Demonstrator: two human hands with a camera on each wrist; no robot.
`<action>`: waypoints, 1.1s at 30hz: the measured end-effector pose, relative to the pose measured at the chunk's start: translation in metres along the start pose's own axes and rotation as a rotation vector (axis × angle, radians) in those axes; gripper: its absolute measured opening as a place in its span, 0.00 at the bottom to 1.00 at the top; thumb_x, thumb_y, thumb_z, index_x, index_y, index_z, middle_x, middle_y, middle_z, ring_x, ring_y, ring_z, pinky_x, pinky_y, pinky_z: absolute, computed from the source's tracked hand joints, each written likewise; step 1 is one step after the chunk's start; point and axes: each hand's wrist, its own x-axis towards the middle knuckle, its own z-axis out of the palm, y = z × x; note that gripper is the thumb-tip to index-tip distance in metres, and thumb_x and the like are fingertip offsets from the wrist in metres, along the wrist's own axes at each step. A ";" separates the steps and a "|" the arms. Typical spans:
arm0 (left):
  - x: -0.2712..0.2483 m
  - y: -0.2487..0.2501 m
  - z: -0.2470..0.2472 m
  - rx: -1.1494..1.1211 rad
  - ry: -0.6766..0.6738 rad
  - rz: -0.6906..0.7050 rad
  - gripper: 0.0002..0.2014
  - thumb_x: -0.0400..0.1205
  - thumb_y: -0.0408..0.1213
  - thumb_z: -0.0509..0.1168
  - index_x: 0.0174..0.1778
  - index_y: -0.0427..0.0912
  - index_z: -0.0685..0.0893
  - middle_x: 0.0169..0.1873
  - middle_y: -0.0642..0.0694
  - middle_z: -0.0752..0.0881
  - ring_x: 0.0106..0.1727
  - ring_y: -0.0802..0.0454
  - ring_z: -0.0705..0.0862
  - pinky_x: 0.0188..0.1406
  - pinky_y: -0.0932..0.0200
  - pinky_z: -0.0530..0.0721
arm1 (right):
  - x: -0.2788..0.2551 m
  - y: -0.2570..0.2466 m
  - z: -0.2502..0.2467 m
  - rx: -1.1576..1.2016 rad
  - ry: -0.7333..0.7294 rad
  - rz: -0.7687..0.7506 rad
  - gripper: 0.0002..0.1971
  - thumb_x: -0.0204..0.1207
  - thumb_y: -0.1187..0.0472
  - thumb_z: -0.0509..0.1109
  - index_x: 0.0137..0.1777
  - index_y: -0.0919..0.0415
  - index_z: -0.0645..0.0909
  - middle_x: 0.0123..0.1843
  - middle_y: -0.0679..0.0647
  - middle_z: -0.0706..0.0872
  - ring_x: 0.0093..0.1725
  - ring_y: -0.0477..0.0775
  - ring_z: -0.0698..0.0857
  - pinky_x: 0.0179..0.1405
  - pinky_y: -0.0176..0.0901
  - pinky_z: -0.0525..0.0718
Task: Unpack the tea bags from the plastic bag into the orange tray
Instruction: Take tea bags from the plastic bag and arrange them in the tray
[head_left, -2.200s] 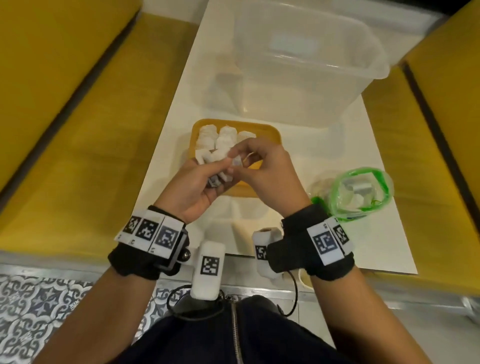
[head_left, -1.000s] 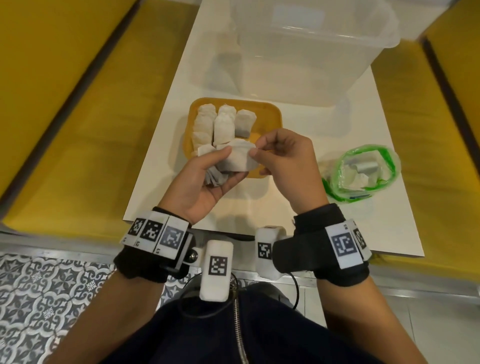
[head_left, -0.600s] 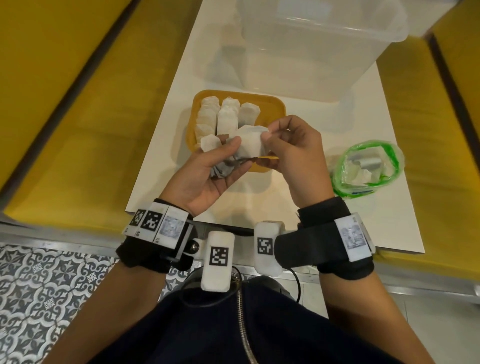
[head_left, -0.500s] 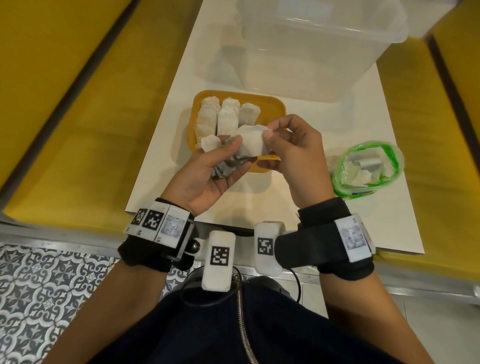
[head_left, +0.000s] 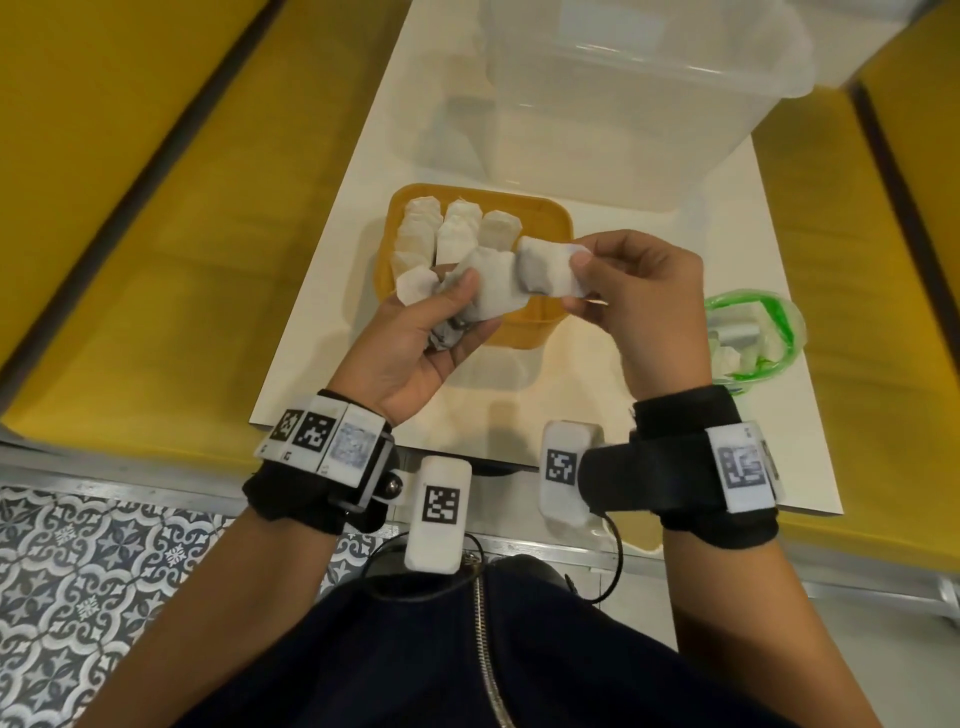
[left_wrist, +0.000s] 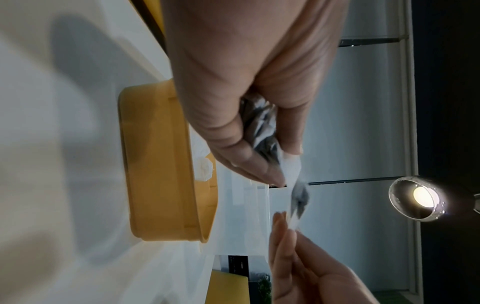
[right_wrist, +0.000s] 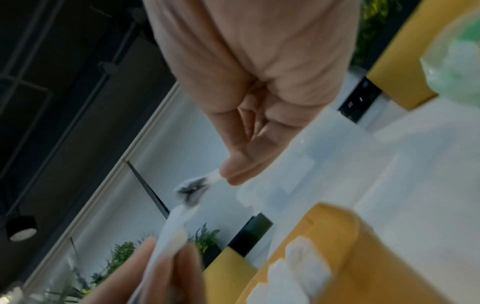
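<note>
The orange tray (head_left: 550, 218) lies mid-table with several white tea bags (head_left: 457, 228) lined up in its left half. Just above its near edge my left hand (head_left: 415, 338) grips a bunch of tea bags (head_left: 488, 291) between thumb and fingers. My right hand (head_left: 628, 291) pinches one tea bag (head_left: 545, 270) at its right end, beside that bunch. The left wrist view shows the left hand (left_wrist: 233, 102), the bunch (left_wrist: 262, 131) and the tray (left_wrist: 155, 164). In the right wrist view the right hand (right_wrist: 254, 102) pinches the bag (right_wrist: 192, 189). The green-edged plastic bag (head_left: 753, 338) lies at the right, tea bags inside.
A large clear plastic tub (head_left: 623, 88) stands right behind the tray. The white table top (head_left: 322, 312) is narrow, with yellow benches (head_left: 156, 234) on both sides. Its near edge is just below my wrists.
My right hand has drawn one tea bag to the right, away from the bunch in my left hand. Both hands stay above the tray's near edge.
</note>
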 end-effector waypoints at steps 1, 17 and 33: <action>0.001 0.000 0.000 -0.001 0.013 0.002 0.07 0.81 0.31 0.64 0.53 0.41 0.83 0.53 0.44 0.89 0.52 0.51 0.89 0.39 0.61 0.89 | 0.002 -0.001 -0.004 -0.019 0.041 -0.023 0.04 0.76 0.74 0.69 0.47 0.70 0.85 0.41 0.65 0.86 0.38 0.51 0.86 0.35 0.39 0.87; 0.004 -0.004 0.008 0.092 0.060 0.108 0.06 0.81 0.29 0.65 0.47 0.44 0.85 0.45 0.47 0.91 0.46 0.52 0.90 0.38 0.61 0.88 | -0.017 -0.014 0.017 -0.322 -0.142 -0.244 0.05 0.67 0.64 0.78 0.35 0.55 0.84 0.39 0.53 0.88 0.37 0.55 0.83 0.40 0.56 0.87; 0.002 -0.007 0.005 0.035 0.041 0.064 0.07 0.81 0.29 0.65 0.50 0.41 0.87 0.50 0.44 0.90 0.53 0.50 0.88 0.42 0.60 0.87 | -0.001 -0.002 0.008 -0.208 -0.118 -0.171 0.05 0.68 0.71 0.78 0.41 0.65 0.86 0.39 0.67 0.88 0.41 0.68 0.88 0.32 0.46 0.88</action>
